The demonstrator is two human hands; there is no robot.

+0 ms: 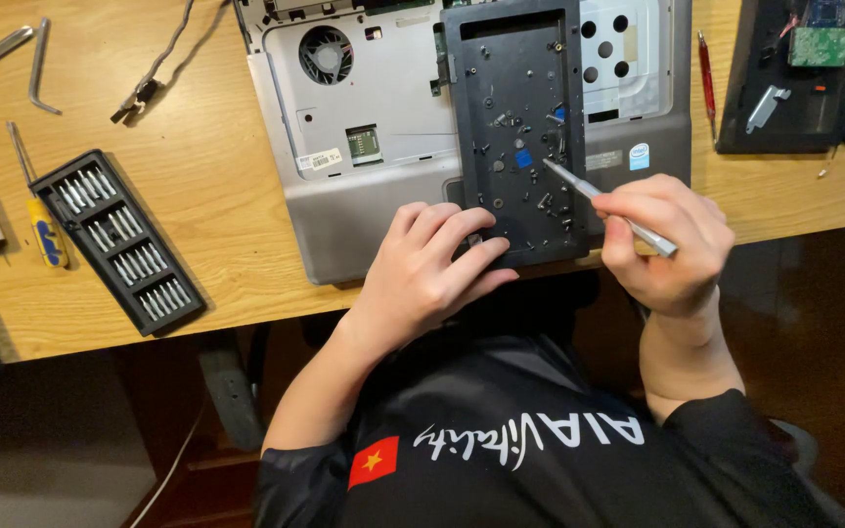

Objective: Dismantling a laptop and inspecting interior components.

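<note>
A black plastic panel (pixel 515 88) dotted with small loose screws lies on top of an opened grey laptop base (pixel 364 196). My left hand (pixel 432 269) rests with fingers spread on the panel's near left corner. My right hand (pixel 667 244) grips a slim silver screwdriver (pixel 589 191). Its tip points up-left onto the panel near a small blue patch (pixel 523 157).
A black tray of screwdriver bits (pixel 119 240) lies at the left, beside a yellow-handled screwdriver (pixel 46 230). Metal hex keys (pixel 36 68) and a cable (pixel 149 83) lie at far left. A red pen (pixel 706 73) and a second dismantled device (pixel 794 73) lie at right. The wooden table edge (pixel 149 332) runs near me.
</note>
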